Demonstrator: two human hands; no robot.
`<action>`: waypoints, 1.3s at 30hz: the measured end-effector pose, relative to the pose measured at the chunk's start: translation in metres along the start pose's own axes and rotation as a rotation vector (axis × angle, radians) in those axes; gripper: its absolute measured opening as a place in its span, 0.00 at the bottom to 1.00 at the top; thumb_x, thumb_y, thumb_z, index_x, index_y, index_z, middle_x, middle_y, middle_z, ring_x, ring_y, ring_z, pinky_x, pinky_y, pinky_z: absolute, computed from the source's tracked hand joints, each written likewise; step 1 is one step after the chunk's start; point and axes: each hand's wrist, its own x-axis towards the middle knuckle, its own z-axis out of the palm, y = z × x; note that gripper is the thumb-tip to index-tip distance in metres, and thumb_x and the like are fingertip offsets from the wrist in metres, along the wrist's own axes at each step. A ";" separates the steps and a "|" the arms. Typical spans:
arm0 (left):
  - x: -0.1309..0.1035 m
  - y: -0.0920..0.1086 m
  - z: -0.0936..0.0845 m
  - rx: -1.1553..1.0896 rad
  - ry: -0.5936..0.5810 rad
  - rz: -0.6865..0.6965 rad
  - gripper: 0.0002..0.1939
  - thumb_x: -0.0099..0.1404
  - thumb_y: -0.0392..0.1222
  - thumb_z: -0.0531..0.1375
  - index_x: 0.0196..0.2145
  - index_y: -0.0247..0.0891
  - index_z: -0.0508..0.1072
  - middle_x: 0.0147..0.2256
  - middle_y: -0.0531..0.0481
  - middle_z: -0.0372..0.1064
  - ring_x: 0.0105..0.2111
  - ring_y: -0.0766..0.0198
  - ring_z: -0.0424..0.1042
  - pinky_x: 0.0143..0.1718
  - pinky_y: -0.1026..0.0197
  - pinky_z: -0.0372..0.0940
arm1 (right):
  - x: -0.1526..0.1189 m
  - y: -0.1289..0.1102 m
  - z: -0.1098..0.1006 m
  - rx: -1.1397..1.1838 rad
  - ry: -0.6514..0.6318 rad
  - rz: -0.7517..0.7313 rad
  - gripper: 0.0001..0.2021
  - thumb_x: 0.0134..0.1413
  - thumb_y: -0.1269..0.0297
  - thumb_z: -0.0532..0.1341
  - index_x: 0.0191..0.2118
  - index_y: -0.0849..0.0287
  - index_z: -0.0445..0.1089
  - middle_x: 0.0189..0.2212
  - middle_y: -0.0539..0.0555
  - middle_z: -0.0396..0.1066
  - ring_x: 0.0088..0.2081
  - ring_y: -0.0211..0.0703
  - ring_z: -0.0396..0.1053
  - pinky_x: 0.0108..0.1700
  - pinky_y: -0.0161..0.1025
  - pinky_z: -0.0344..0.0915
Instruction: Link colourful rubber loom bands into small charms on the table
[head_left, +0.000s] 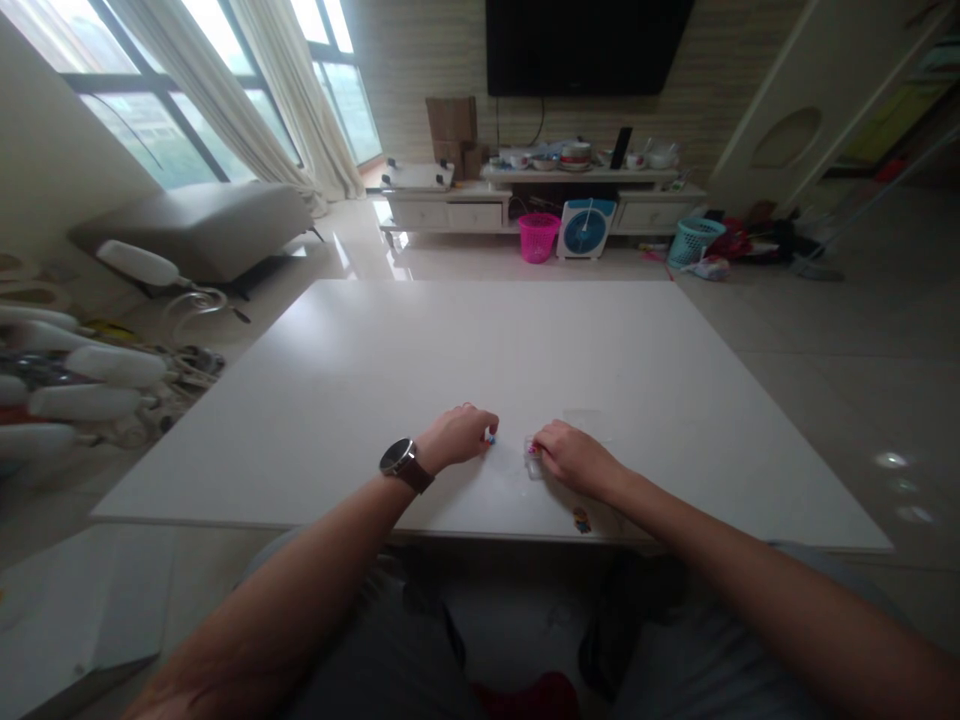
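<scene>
On the white table (480, 350), my left hand (461, 434), with a dark watch on its wrist, pinches a small blue piece (490, 439) at its fingertips. To the right, my right hand (570, 455) has its fingers closed on a small pink piece (532, 450), over a small clear plastic box (534, 468). A flat transparent sheet or lid (589, 422) lies just beyond my right hand. Near the front edge rests a small yellow and blue figure (581, 520), touched by neither hand.
Past the far table edge stand a pink basket (538, 238), a blue fan (586, 230) and a low cabinet (476, 213) with dishes on top. Several white padded objects (116, 366) are at the left. My legs are under the front edge.
</scene>
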 end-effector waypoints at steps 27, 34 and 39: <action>0.001 0.004 -0.002 0.008 -0.019 -0.024 0.09 0.61 0.38 0.60 0.40 0.42 0.77 0.35 0.48 0.77 0.39 0.58 0.73 0.40 0.60 0.66 | 0.000 -0.003 -0.001 -0.083 -0.024 -0.085 0.08 0.65 0.68 0.53 0.40 0.62 0.69 0.37 0.59 0.72 0.43 0.46 0.64 0.45 0.39 0.58; 0.001 0.002 0.000 0.012 -0.006 -0.015 0.10 0.61 0.37 0.60 0.41 0.42 0.77 0.35 0.48 0.77 0.39 0.59 0.74 0.40 0.61 0.67 | 0.001 -0.002 0.001 -0.097 -0.030 -0.093 0.11 0.68 0.66 0.51 0.41 0.62 0.70 0.38 0.59 0.71 0.43 0.46 0.64 0.45 0.40 0.58; 0.002 0.001 0.001 0.014 -0.007 -0.014 0.10 0.61 0.37 0.60 0.40 0.42 0.77 0.35 0.48 0.77 0.39 0.58 0.73 0.41 0.59 0.67 | 0.002 -0.002 0.002 -0.113 -0.032 -0.098 0.11 0.67 0.67 0.51 0.40 0.61 0.70 0.37 0.58 0.71 0.43 0.46 0.63 0.44 0.40 0.58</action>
